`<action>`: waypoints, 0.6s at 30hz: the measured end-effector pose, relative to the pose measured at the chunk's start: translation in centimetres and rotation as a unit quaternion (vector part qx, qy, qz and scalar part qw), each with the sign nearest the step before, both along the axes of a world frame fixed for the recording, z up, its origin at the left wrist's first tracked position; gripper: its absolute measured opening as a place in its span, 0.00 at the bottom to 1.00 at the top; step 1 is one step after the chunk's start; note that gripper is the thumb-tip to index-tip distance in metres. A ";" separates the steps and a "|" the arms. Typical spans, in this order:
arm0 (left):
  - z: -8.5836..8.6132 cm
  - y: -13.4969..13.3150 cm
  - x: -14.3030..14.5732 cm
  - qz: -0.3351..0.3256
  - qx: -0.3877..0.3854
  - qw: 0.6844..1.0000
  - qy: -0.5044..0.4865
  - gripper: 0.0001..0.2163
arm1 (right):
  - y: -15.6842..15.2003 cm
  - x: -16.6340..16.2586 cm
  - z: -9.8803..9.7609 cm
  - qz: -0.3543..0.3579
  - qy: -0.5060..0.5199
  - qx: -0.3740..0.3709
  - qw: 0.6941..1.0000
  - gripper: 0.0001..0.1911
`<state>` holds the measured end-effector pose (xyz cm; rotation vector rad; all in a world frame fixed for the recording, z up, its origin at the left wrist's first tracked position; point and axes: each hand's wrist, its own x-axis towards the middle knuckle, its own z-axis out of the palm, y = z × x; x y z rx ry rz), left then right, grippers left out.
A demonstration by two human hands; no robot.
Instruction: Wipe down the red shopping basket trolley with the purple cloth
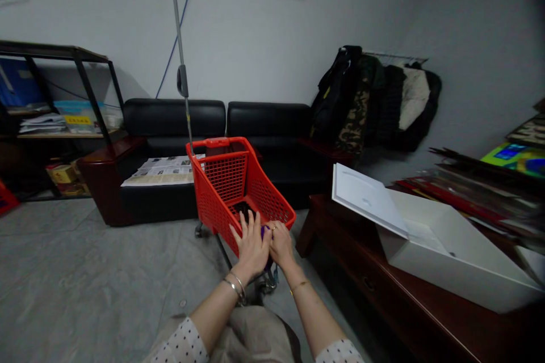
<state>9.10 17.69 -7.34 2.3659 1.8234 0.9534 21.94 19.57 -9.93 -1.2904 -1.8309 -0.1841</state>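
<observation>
A red plastic shopping cart (219, 198) stands in front of me, its near end close to my knees. My left hand (252, 244) lies at the cart's near rim with its fingers stretched out and spread. Beside it, my right hand (280, 243) is closed, fingers curled around a small purple thing (266, 233) at the rim. Most of that purple thing is hidden between the two hands, so its kind does not show. Something dark (239, 209) lies on the cart's floor. A tall metal pole (181, 48) rises from the cart's far left corner.
Behind the cart is a black sofa (174, 125) with newspapers (164, 170) on its seat. At right, a dark wooden table (353, 238) carries an opened white box (451, 266). Coats (374, 99) hang by the wall. A shelf (63, 136) stands at left.
</observation>
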 end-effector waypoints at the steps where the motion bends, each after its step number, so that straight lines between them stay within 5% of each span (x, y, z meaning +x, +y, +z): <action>1: 0.9 0.6 -0.6 0.006 0.022 1.000 0.008 0.29 | -0.5 0.8 0.0 0.004 0.011 -0.008 1.000 0.16; 6: 5.0 6.5 -6.4 -0.109 0.042 0.982 0.146 0.27 | -1.6 5.6 0.2 0.002 0.054 -0.034 0.998 0.17; 11: 5.1 8.5 -7.4 -0.197 0.007 0.959 0.204 0.27 | -1.0 8.4 1.0 -0.021 0.051 -0.056 0.997 0.17; 18: 4.5 6.6 -5.2 -0.142 0.058 0.963 0.224 0.34 | -2.5 2.0 0.8 -0.178 0.039 -0.028 0.983 0.19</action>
